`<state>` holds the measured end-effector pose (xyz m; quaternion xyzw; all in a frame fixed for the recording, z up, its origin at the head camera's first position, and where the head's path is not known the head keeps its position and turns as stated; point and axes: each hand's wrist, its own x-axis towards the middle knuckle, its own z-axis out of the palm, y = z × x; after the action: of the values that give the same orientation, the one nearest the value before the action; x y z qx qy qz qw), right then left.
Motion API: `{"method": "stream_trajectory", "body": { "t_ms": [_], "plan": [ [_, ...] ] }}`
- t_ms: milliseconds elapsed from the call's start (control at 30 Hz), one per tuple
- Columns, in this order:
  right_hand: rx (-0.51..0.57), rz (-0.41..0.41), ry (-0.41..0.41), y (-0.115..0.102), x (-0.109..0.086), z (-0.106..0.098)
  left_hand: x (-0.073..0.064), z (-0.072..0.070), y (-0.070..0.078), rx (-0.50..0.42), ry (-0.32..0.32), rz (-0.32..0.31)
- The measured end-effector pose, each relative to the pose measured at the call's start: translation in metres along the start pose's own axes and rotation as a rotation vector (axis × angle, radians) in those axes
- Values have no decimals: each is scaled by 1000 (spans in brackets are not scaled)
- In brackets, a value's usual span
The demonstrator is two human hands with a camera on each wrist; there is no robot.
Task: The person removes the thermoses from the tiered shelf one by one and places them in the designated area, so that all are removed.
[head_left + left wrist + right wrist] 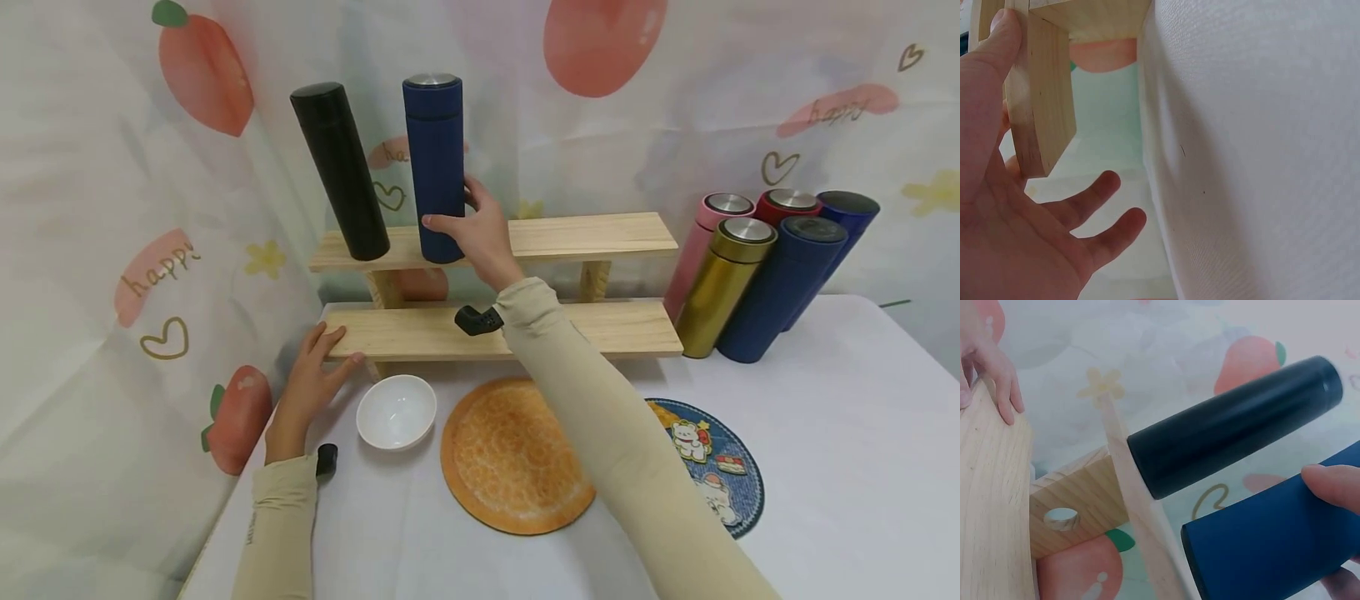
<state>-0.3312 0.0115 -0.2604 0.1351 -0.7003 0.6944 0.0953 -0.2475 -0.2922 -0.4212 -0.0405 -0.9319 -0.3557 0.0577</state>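
My right hand (483, 237) grips a tall blue thermos (435, 150) low on its body, thumb across the front. The thermos is upright, and its base overlaps the upper board of a two-tier wooden shelf (592, 236) in the head view. Left of it a black thermos (337, 167) stands on the same board; the right wrist view shows its dark side (1235, 425) close by the blue one. My left hand (311, 387) holds the left end of the lower board (420, 333). In the left wrist view the thumb lies over the board's edge (1029, 112), while two fingers stretch out past it.
A white bowl (397, 412) and an orange round mat (517, 467) lie before the shelf. A blue patterned mat (731, 475) is partly behind my right sleeve. At the shelf's right end several thermoses stand grouped, including a gold one (723, 287) and a pink one (701, 237).
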Motion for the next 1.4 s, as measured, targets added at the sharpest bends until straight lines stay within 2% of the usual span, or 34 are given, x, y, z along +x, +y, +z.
{"method": "stream_trajectory", "body": {
  "t_ms": [500, 833, 1067, 1267, 1400],
  "plan": [
    [4, -17, -8, -17, -33, -33, -2, -3, 3, -2, -25, -23],
    [-22, -36, 10, -17, -49, -54, -3, -3, 2, -2, -26, -12],
    [30, -25, -6, -17, -61, -66, -2, -5, 3, -5, -29, -12],
    [4, -19, 5, -12, -72, -76, -3, -5, 4, -2, -36, -25],
    [-4, -19, 7, -9, -80, -84, -3, -5, 3, 1, -33, -12]
  ]
}}
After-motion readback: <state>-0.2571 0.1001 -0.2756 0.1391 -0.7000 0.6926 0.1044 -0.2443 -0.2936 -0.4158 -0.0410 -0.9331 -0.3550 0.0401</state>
